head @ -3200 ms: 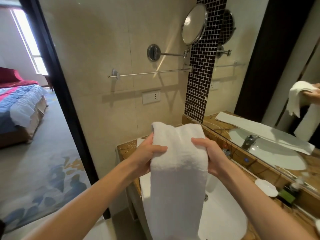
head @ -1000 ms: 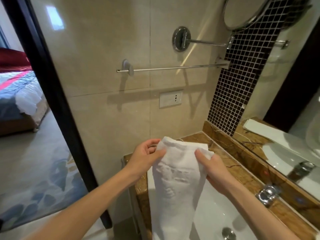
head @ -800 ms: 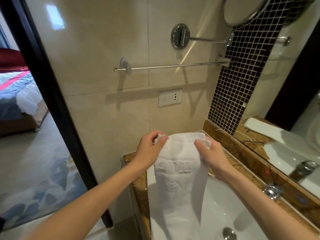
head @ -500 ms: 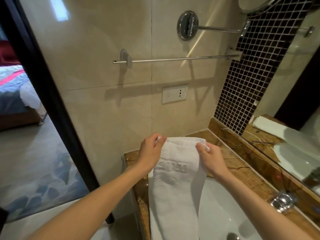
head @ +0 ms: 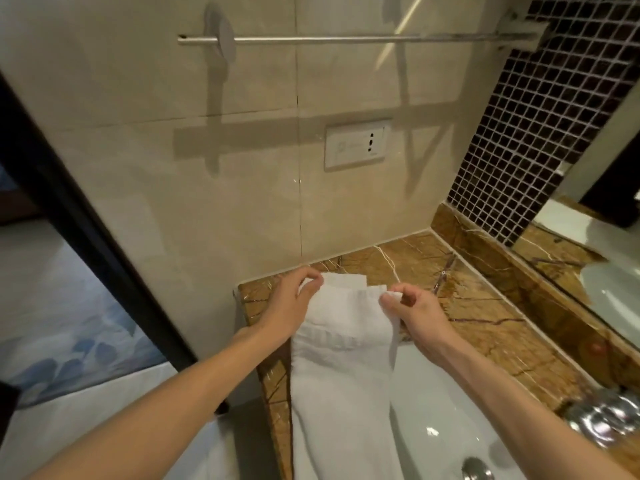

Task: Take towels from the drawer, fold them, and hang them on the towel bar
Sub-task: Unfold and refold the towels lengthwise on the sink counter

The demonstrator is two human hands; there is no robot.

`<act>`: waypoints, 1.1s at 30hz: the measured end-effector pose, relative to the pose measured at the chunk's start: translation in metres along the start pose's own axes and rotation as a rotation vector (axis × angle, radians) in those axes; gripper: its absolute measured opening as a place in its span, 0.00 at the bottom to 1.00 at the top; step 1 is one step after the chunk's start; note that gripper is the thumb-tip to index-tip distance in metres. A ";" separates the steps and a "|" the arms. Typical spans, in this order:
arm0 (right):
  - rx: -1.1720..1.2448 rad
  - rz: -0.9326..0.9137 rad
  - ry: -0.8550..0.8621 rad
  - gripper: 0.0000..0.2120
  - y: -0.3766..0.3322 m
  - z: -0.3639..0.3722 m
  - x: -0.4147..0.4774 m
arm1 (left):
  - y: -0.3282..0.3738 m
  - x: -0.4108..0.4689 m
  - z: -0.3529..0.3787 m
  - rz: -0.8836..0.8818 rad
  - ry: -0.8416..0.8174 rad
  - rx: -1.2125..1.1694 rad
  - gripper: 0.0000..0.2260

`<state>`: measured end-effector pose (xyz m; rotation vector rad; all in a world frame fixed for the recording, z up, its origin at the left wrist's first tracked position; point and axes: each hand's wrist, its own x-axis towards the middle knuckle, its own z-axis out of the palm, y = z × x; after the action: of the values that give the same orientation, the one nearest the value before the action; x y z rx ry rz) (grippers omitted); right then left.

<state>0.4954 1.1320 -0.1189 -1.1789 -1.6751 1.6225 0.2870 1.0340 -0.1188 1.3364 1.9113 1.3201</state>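
Both hands had come down since half a second earlier, carrying the top end of the towel (head: pixel 339 375) low over the brown marble surface (head: pixel 467 306) at the centre of the frame, while the towel bar (head: pixel 363 39) had slid up to the top edge. The left hand (head: pixel 291 303) pinched the towel's upper left corner between thumb and curled fingers. The right hand (head: pixel 415 317) did the same at the upper right corner, its fingers bent around the cloth. Two layers showed at the towel's top edge, one a little behind the other, just over the surface near the beige wall. From there the white towel ran down toward the bottom of the frame, along the left side of the white sink (head: pixel 443 410), whose drain (head: pixel 477 468) showed at the bottom edge. A white wall socket (head: pixel 355 143) sat on the wall between bar and towel. Dark mosaic tiles (head: pixel 540 116) filled the upper right, with a mirror (head: pixel 595 258) below them at the right edge and a blurred chrome tap (head: pixel 602 420) at lower right. A dark door frame (head: pixel 79 230) crossed the left side.
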 end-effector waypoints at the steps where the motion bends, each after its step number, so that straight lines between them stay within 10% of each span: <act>1: -0.006 0.019 -0.022 0.05 0.002 0.000 0.004 | -0.005 0.004 0.002 -0.012 -0.054 0.035 0.05; 14: -0.049 0.046 0.105 0.06 0.018 -0.003 0.031 | -0.031 0.031 0.008 -0.006 -0.394 0.273 0.09; 22: -0.047 0.006 0.073 0.04 0.017 -0.013 0.033 | -0.033 0.037 0.008 -0.055 -0.219 0.268 0.11; 33: -0.067 0.006 0.277 0.10 0.015 0.002 0.058 | -0.038 0.060 0.009 -0.225 -0.097 -0.350 0.05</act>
<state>0.4692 1.1791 -0.1448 -1.3726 -1.5584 1.3439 0.2511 1.0892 -0.1474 0.9640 1.6188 1.3695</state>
